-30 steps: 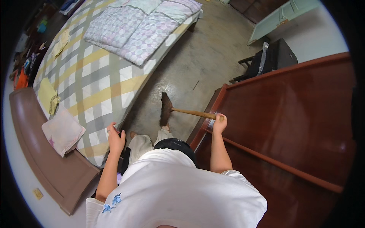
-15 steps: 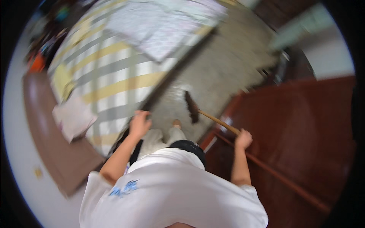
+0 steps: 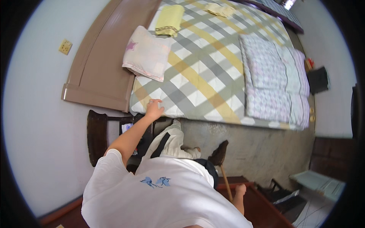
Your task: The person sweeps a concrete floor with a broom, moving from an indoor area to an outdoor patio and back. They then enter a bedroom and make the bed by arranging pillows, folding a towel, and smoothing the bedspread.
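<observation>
My left hand [image 3: 154, 109] is at the near edge of the bed, its fingers spread over the checked bedspread [image 3: 197, 78] with nothing in them. Low on the right is my right hand [image 3: 240, 189], seen from the back; its fingers are mostly hidden. Just left of it runs the wooden handle of a broom [image 3: 227, 183]. A gap shows between hand and handle, and the handle's end goes out of sight behind my shirt. The dark broom head [image 3: 218, 152] is down by the floor, right of my legs.
A pale pillow [image 3: 148, 53] and a folded yellow cloth [image 3: 170, 21] lie by the brown headboard [image 3: 97, 53]. At the bed's other end rests a folded quilt [image 3: 272, 79]. A dark wooden chair [image 3: 97, 136] stands left; reddish wooden furniture [image 3: 258, 205] is behind me on the right.
My view has turned left, toward the headboard. My left hand has come over the bed's edge. My right hand, earlier closed round the broom handle, now appears beside it.
</observation>
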